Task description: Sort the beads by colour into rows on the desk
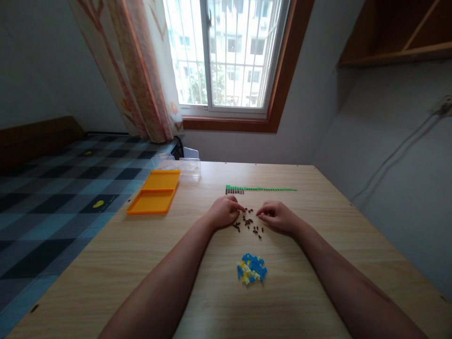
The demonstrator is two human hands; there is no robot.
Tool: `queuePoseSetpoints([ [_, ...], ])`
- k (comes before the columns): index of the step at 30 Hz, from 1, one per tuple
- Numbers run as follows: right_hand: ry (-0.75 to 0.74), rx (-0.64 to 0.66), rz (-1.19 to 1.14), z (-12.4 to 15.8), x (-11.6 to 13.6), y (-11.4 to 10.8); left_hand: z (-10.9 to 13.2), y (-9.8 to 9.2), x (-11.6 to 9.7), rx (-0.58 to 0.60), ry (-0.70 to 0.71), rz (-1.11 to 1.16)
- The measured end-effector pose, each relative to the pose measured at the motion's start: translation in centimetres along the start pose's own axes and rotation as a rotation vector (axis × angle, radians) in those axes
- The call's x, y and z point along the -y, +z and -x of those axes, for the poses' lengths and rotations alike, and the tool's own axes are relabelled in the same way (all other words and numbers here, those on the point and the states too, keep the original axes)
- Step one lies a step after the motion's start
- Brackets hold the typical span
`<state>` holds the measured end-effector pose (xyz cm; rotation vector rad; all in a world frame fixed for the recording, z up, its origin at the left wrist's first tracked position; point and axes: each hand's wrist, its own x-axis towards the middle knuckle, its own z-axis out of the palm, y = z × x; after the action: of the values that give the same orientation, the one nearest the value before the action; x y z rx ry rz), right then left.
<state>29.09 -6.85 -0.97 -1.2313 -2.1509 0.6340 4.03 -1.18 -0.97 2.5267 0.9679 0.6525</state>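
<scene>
Small dark brown pieces (248, 221), like tiny building bricks, lie scattered between my two hands. My left hand (226, 211) rests on the table at their left. Its index finger is stretched out, its tip at a brown piece, and the other fingers are partly hidden. On the right, my right hand (278, 216) has its fingertips and thumb drawn together beside the loose pieces; anything between them is too small to make out. Just beyond, a long row of green pieces (261, 189) runs rightward, with a shorter row of brown pieces (234, 191) in front of its left end.
A heap of blue, yellow and cream pieces (252, 269) lies nearer me on the wooden table (219, 301). At the back left are an orange two-part tray (154, 191) and clear plastic containers (189, 168). A checked bed (70, 188) adjoins the left side.
</scene>
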Motion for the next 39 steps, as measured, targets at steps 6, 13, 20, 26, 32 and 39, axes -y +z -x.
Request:
queuePoseSetpoints([
  [6, 0.048, 0.152, -0.052, 0.4, 0.8, -0.1, 0.0, 0.1, 0.2, -0.023, -0.053, 0.066],
  [13, 0.029, 0.184, -0.014, 0.4, 1.1, 0.1, -0.1, -0.1, 0.0, -0.019, -0.061, 0.08],
  [20, 0.014, 0.109, 0.009, 0.3, 0.6, -0.2, -0.2, -0.2, 0.4, -0.045, -0.077, 0.154],
  [26, 0.013, -0.086, 0.096, -0.1, -0.8, 0.7, -0.3, -0.4, 0.3, -0.017, -0.087, 0.141],
  [32, 0.037, -0.171, 0.151, -0.5, -1.3, 1.5, -0.2, -0.4, 0.4, -0.023, -0.097, 0.134],
  [39, 0.039, -0.151, 0.185, -0.8, -0.8, 1.6, -0.5, -0.1, 0.9, -0.091, -0.176, 0.172],
])
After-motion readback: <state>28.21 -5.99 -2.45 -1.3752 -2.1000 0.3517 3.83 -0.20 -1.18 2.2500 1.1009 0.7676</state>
